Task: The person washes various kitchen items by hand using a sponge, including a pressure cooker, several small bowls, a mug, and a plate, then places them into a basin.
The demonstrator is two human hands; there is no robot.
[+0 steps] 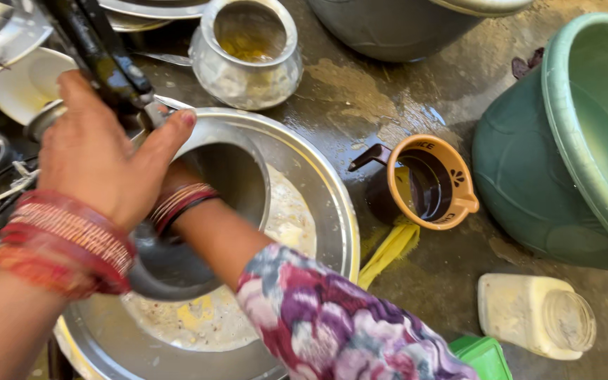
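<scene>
Left hand (96, 151) gripping pot handle (93, 49)

Orange mug (431, 183) lying at three o'clock, green tub (564, 141) beyond. Small steel pot (248, 53) at twelve. Pale plastic jar (536, 315) tipped over at four.

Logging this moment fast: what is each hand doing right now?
Left hand: closed around the black handle of the steel pressure cooker.
Right hand: hidden inside the cooker; its state cannot be told.
</scene>
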